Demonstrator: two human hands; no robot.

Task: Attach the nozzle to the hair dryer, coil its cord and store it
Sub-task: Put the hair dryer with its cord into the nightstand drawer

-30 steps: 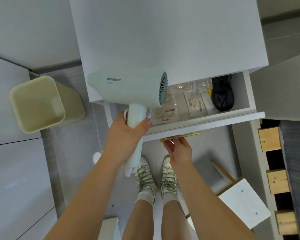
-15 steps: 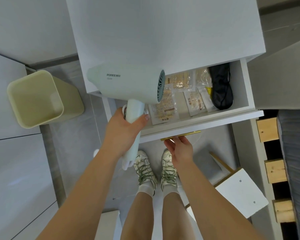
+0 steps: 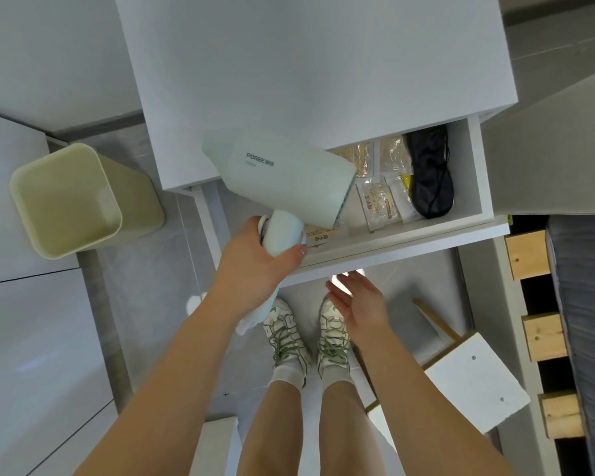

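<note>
It looked like a bedroom in a home. A small white cabinet (image 3: 306, 80) with an open drawer (image 3: 472, 166) stood beside a bed (image 3: 584, 304) on wooden slats (image 3: 526, 255). A bin (image 3: 140, 201) sat nearby.

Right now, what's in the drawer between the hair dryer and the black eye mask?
Several flat sachets lie on the floor of the drawer, between the hair dryer and the black eye mask. The head view shows this.

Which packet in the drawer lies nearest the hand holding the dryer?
The packet by the front wall of the drawer, just beyond the left hand; the others lie farther right, toward the black eye mask.
</note>
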